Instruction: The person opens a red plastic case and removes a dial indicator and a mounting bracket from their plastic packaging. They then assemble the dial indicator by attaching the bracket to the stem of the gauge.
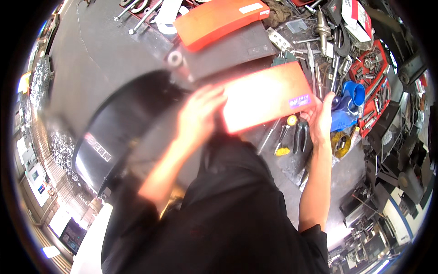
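Note:
Level between my two hands is a flat orange-red box (264, 98), its middle washed out by glare and a small label near its right end. My left hand (200, 112), slightly blurred, grips the box at its left end. At the right end my right hand (320, 118) holds it, thumb up along the side and fingers partly hidden behind the edge. Beyond it, a second orange-red case (219, 23) rests on a dark grey case (232, 52) on the worktable.
Hand tools, including pliers (300, 137), crowd the grey worktable (86, 59) at the right, beside a blue ring-shaped part (353, 93) and red trays of small metal parts (372, 68). A large black curved shell (118, 128) stands close at my left. Metal rods lie at the far side.

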{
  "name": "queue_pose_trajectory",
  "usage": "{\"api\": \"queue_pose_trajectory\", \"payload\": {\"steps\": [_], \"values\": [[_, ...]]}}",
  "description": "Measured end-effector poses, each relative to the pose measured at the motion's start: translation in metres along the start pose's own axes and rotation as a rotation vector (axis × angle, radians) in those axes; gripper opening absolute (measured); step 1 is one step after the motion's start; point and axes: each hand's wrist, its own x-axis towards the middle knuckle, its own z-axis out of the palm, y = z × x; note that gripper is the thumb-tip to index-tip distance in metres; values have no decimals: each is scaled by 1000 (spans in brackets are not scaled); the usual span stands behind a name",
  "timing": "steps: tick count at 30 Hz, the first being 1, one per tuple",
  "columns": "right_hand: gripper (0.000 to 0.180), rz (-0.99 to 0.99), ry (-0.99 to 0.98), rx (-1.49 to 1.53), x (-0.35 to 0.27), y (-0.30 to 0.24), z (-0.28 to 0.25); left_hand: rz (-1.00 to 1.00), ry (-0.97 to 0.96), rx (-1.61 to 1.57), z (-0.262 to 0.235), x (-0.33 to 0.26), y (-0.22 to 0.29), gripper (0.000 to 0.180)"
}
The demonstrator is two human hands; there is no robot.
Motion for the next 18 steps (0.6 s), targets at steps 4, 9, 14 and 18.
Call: {"api": "queue_pose_trajectory", "payload": {"steps": [4,9,14,18], "values": [[67,-68,-97,-192,-11,-5,9,-23,-18,-60,1,-2,6,47],[48,-41,-92,-78,2,9,13,15,235,-26,-19,37,6,30],[47,-79,-16,-8,1,12,32,-165,235,179,-37,123,-28,79],[49,-168,70,22,2,17,51,-146,-107,269,-37,199,-69,125]]}}
